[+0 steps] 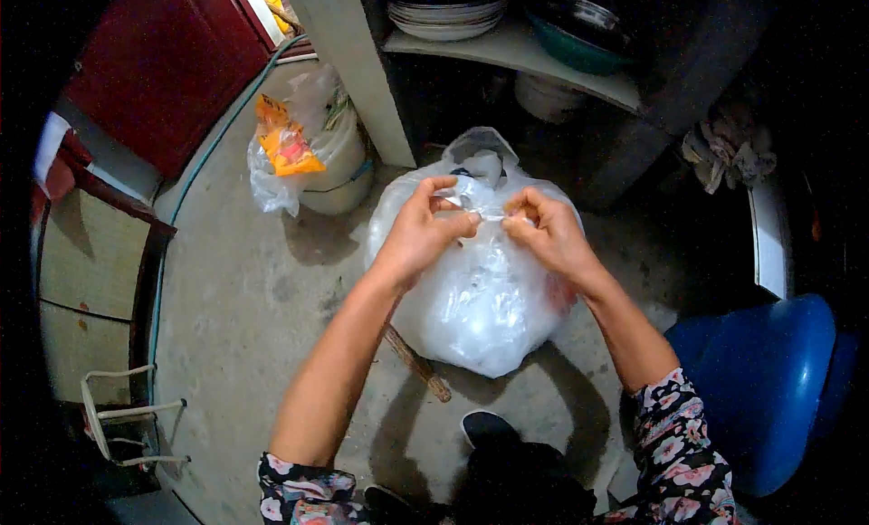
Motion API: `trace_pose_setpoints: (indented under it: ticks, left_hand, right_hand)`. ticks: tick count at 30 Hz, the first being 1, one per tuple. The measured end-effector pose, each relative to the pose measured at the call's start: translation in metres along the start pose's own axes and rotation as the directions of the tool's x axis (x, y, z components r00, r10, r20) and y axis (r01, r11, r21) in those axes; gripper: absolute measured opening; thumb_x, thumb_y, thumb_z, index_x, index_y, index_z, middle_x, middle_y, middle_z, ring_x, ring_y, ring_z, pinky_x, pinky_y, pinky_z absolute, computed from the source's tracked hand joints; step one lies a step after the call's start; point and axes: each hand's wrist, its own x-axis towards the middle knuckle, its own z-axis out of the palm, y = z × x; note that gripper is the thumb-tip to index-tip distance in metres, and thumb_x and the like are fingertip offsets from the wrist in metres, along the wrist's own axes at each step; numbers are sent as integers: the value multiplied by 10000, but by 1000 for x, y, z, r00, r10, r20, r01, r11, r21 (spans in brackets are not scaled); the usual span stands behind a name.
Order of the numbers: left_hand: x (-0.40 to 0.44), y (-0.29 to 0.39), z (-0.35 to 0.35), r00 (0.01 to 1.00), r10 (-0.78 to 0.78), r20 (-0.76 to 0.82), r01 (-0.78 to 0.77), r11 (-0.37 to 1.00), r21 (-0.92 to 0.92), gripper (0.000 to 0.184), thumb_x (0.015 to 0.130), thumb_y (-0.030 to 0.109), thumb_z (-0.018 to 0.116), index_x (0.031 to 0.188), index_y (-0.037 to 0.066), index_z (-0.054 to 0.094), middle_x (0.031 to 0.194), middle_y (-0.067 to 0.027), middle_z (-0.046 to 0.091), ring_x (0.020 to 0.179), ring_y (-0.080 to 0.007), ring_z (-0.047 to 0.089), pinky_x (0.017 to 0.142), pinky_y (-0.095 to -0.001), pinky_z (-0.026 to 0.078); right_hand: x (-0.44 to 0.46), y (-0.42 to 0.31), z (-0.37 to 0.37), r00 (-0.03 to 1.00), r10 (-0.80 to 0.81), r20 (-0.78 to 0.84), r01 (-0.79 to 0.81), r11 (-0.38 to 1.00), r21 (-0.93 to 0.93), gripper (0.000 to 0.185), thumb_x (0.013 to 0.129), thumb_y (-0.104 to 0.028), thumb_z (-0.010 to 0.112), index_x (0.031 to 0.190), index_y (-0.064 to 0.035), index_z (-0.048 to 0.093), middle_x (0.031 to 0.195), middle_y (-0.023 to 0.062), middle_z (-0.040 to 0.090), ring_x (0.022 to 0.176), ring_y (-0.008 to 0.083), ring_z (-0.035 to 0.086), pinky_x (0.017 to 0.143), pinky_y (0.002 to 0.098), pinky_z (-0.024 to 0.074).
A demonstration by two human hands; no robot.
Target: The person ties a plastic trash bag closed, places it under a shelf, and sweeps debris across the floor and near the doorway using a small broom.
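Note:
A large, bulging translucent plastic bag [480,299] stands on the concrete floor in front of me. My left hand [424,231] is closed at its top, thumb and forefinger pinching a twisted piece of the bag. From the other side my right hand [550,233] pinches the same twisted stretch, a short way from the left. Loose plastic [480,149] rises above both hands. The contents look whitish, with a reddish patch at the right side, and I cannot make out what they are.
A wooden stick [418,364] lies by the bag's lower left. A pale bucket [339,186] with an orange packet [288,143] stands farther left. Plates [448,18] sit on a shelf [507,50] ahead. A blue plastic container [751,389] is at right, a hose [186,199] along the left.

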Motion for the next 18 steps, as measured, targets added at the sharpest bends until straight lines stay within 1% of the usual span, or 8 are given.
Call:
trace_pose_setpoints:
  ticks: [1, 2, 4, 5, 6, 8, 12, 18]
  left_hand:
    - [-1, -1, -6, 998, 46, 35, -52, 976, 211, 692, 732, 138, 721, 1304, 51, 341, 1048, -127, 573, 890, -203, 595, 777, -318, 473]
    - [-4, 1, -7, 998, 45, 38, -52, 976, 211, 692, 732, 138, 721, 1304, 51, 341, 1048, -127, 573, 890, -203, 595, 777, -318, 473]
    - [-15, 8, -6, 983, 180, 28, -156, 752, 640, 730, 674, 143, 757, 1287, 70, 369, 1104, -157, 554, 957, -279, 578, 845, -365, 459]
    - [-20, -2, -3, 903, 428, 27, -285, 553, 783, 716, 625, 94, 742, 1255, 99, 403, 1041, -164, 555, 896, -324, 572, 801, -390, 465]
    - [-25, -3, -2, 904, 426, 23, -282, 555, 782, 716, 625, 94, 742, 1255, 99, 403, 1041, -164, 555, 896, -324, 572, 801, -390, 465]
    - [-32, -6, 0, 774, 616, 147, -230, 56, 972, 613, 605, 43, 688, 1170, 108, 458, 944, -150, 542, 820, -326, 566, 717, -391, 467]
    - [-34, -20, -15, 804, 574, 155, -192, 4, 981, 70, 694, 74, 570, 763, 76, 562, 804, -79, 527, 746, -242, 564, 593, -384, 440]
    - [-33, -28, -29, 778, 595, 202, -275, 34, 961, 41, 695, 70, 561, 657, 53, 560, 781, -71, 534, 751, -244, 573, 606, -357, 513]
  right_hand:
    - [0, -5, -1, 1000, 1, 1, -1, 1000, -2, 217, 755, -181, 643, 908, -30, 612, 740, 118, 639, 640, 191, 602, 600, 327, 472]
    - [-1, -13, -2, 998, 1, 66, -2, 1000, 26, 271, 746, -193, 655, 961, -34, 605, 765, 128, 641, 657, 214, 612, 622, 335, 479]
    - [-1, -29, 0, 991, 2, 131, -9, 998, 56, 329, 737, -205, 667, 1013, -38, 598, 790, 139, 643, 673, 236, 622, 644, 343, 486]
    - [0, -35, 1, 988, -51, 144, 67, 992, -106, 335, 737, -178, 666, 1036, -43, 595, 739, 125, 622, 650, 219, 604, 614, 334, 475]
    - [2, -38, 2, 981, -100, 166, 142, 954, -263, 346, 736, -151, 664, 1058, -47, 592, 688, 111, 601, 626, 201, 586, 584, 325, 464]
    - [3, -33, 4, 974, -135, 180, 194, 912, -362, 300, 734, -152, 658, 1013, -52, 608, 692, 135, 604, 631, 242, 593, 585, 344, 463]
    - [9, -30, 4, 963, -187, 193, 259, 833, -488, 152, 744, -138, 626, 867, -50, 634, 678, 150, 610, 623, 302, 600, 570, 374, 454]
    - [10, -22, 1, 965, -202, 165, 254, 873, -416, 115, 767, -151, 607, 812, -46, 616, 672, 165, 606, 614, 328, 596, 570, 417, 451]
